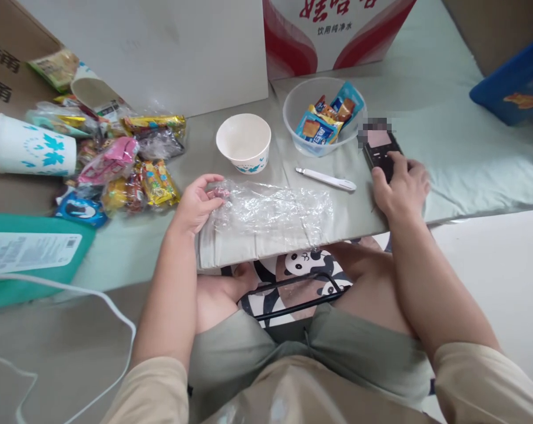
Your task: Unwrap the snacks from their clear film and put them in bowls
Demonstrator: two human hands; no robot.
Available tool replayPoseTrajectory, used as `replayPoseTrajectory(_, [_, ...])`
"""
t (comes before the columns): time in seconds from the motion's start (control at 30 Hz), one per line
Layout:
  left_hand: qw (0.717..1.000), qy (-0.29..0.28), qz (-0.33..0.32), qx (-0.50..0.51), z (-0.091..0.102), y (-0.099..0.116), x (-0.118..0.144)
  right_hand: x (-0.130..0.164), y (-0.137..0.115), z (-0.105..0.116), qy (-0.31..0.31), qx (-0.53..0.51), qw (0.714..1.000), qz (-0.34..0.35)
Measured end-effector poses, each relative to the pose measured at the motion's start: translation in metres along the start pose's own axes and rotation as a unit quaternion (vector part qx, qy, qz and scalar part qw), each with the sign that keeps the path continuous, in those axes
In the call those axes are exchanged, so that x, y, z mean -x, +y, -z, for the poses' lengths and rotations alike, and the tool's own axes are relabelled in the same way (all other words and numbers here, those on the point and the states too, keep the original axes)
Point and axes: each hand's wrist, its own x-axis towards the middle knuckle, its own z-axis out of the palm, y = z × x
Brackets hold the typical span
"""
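Candy (219, 192), small and pink, sits pinched between left hand (195, 203) fingertips beside the clear plastic bag (272, 212), while right hand (401, 188) fingers curl onto the phone (381, 150).

Device screen (378, 136) blurred out

We have a single view, from a camera worn on our head, looking forward and steeply down. Our lap and both forearms fill the bottom of the picture at close range. The low table (460, 176) lies just beyond, and cardboard boxes (337, 29) close off the top edge, a little farther away.
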Motion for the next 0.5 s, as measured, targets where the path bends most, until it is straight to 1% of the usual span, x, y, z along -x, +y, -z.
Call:
replayPoseTrajectory(0.07, [1.000, 0.001, 0.005, 0.005, 0.001, -0.001, 0.000, -0.002, 0.001, 0.002, 0.013, -0.017, 1.000, -0.006])
replayPoseTrajectory(0.13, [1.000, -0.001, 0.005, 0.004, 0.003, -0.002, 0.000, -0.002, 0.002, 0.007, 0.053, -0.059, 0.997, 0.014])
replayPoseTrajectory(0.2, [1.000, -0.005, -0.002, 0.004, 0.004, -0.002, 0.001, 0.005, -0.003, 0.013, 0.087, -0.127, 0.985, 0.076])
replayPoseTrajectory(0.23, [1.000, -0.012, -0.004, 0.007, 0.004, -0.002, 0.002, 0.012, -0.011, 0.014, 0.081, -0.165, 0.976, 0.118])
replayPoseTrajectory(0.27, [1.000, -0.025, -0.005, 0.012, 0.003, 0.000, 0.004, 0.021, -0.021, 0.015, 0.053, -0.202, 0.964, 0.163])
replayPoseTrajectory(0.3, [0.999, -0.047, -0.006, 0.017, 0.001, 0.002, 0.006, 0.031, -0.034, 0.014, 0.004, -0.234, 0.951, 0.203])
replayPoseTrajectory(0.33, [0.997, -0.075, -0.009, 0.018, -0.002, 0.005, 0.008, 0.042, -0.049, 0.012, -0.061, -0.261, 0.933, 0.238])
replayPoseTrajectory(0.37, [0.994, -0.111, -0.015, 0.015, -0.005, 0.009, 0.012, 0.053, -0.066, 0.009, -0.142, -0.280, 0.910, 0.270])
replayPoseTrajectory(0.43, [0.980, -0.194, -0.037, -0.006, -0.011, 0.018, 0.019, 0.071, -0.097, 0.002, -0.275, -0.308, 0.858, 0.305])
replayPoseTrajectory(0.5, [0.960, -0.273, -0.059, -0.022, -0.015, 0.027, 0.026, 0.082, -0.120, -0.005, -0.402, -0.308, 0.807, 0.303])
